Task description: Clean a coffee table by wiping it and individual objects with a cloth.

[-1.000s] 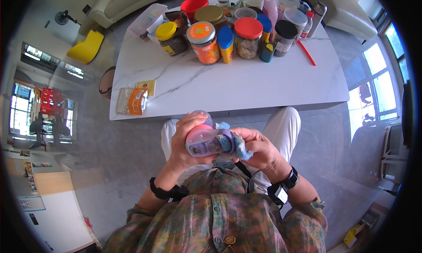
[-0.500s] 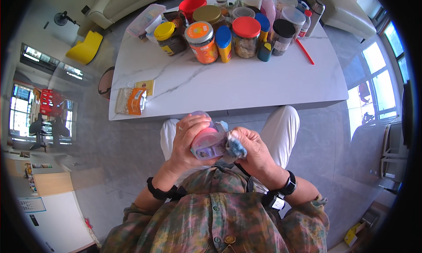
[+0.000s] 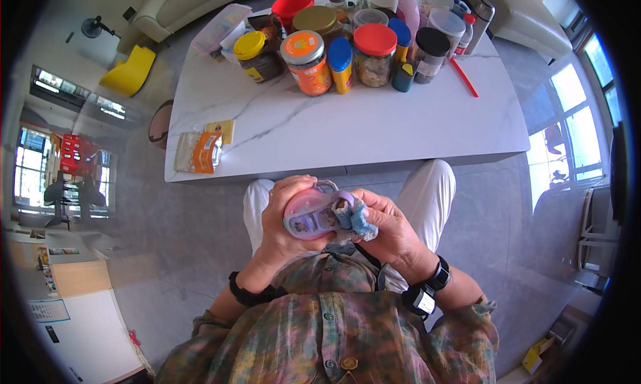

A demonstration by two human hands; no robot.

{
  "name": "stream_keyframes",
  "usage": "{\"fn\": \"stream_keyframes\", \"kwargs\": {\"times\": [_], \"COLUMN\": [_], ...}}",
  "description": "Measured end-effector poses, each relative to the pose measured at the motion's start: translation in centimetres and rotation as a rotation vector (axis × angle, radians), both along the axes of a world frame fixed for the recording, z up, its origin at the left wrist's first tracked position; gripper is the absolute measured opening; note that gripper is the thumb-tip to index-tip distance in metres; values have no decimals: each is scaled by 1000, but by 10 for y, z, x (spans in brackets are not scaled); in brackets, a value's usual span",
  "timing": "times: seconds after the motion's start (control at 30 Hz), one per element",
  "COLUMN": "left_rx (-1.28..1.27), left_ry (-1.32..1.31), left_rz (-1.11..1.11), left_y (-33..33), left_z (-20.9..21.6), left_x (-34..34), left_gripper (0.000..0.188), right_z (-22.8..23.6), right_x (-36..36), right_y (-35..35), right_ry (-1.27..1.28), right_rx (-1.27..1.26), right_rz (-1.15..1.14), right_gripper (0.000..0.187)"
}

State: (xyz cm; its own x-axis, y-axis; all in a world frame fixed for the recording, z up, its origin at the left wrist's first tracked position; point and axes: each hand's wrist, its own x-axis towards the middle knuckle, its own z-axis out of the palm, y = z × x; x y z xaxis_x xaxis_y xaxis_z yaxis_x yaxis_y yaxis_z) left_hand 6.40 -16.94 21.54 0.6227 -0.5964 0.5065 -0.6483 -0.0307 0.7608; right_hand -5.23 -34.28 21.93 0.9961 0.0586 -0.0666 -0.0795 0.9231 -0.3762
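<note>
Above my lap, my left hand is wrapped round a see-through pink and purple plastic cup. The cup is tilted and shows a small picture panel; a purple loop-like part sticks out on its right side. My right hand pinches a crumpled blue and greyish-white cloth and presses it against that part. Some of the cup is hidden behind my left fingers and the cloth.
Beyond my knees stands a white marbled table. Several jars and bottles crowd its far side, among them a red-lidded jar and an orange jar. A snack packet lies at its left; a red stick at right.
The cup has turned in my left hand, bringing the purple loop-like part into view on the right. The cloth now lies over that part and is more spread out.
</note>
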Motion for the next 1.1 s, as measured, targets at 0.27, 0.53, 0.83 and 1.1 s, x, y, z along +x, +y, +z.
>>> {"fn": "stream_keyframes", "kwargs": {"times": [0.27,0.53,0.83,1.1], "left_rx": [17,303,477,485], "left_ry": [-242,-433,-421,-358], "left_rz": [11,-122,-194,-232], "left_y": [4,16,16,13], "left_z": [12,39,37,25], "left_x": [15,24,23,20], "left_gripper": [78,77,86,88], "right_z": [1,-29,12,-6], "right_x": [-8,-12,0,-1], "right_y": [11,-1,-14,-6], "right_ry": [175,244,330,382], "right_rx": [202,222,-462,-415], "right_rz": [-27,14,12,71], "right_gripper": [31,17,17,21]}}
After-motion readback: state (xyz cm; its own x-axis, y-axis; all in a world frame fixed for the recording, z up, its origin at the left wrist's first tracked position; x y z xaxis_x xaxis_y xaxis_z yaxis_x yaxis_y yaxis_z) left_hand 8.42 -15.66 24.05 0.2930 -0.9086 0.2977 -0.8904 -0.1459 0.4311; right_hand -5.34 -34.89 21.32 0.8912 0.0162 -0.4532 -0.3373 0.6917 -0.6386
